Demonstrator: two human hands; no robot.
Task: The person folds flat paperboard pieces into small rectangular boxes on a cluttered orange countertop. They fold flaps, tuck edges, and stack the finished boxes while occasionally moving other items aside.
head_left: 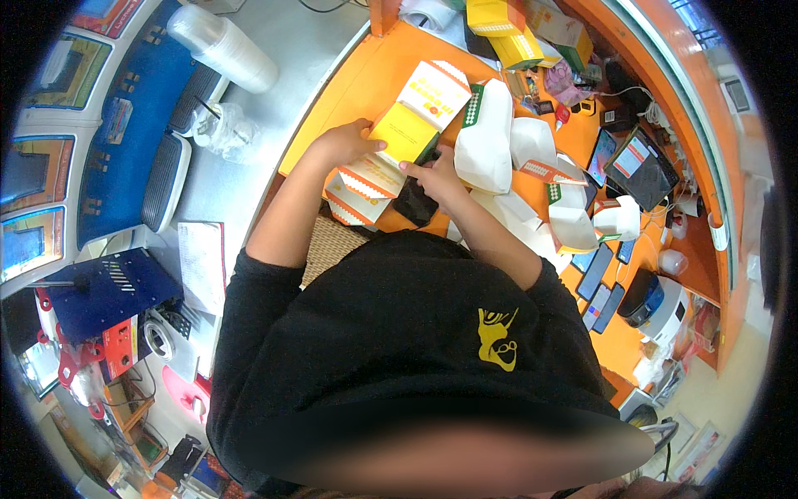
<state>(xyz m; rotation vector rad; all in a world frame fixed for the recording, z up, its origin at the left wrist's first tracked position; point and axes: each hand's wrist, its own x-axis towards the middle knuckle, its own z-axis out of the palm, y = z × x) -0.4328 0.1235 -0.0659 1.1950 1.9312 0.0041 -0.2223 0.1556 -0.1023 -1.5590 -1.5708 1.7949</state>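
Observation:
My left hand grips the left edge of a yellow and white cardboard food box, held open above the orange counter. Fingers of my right hand hold the box's lower right corner. Just under my right hand lies a small black object. A flattened white box with orange stripes lies below the held box, beside my left forearm.
White paper bags and folded boxes are piled to the right. Yellow boxes stand at the back. Several phones and a tablet lie on the right. A stack of clear cups lies at the left.

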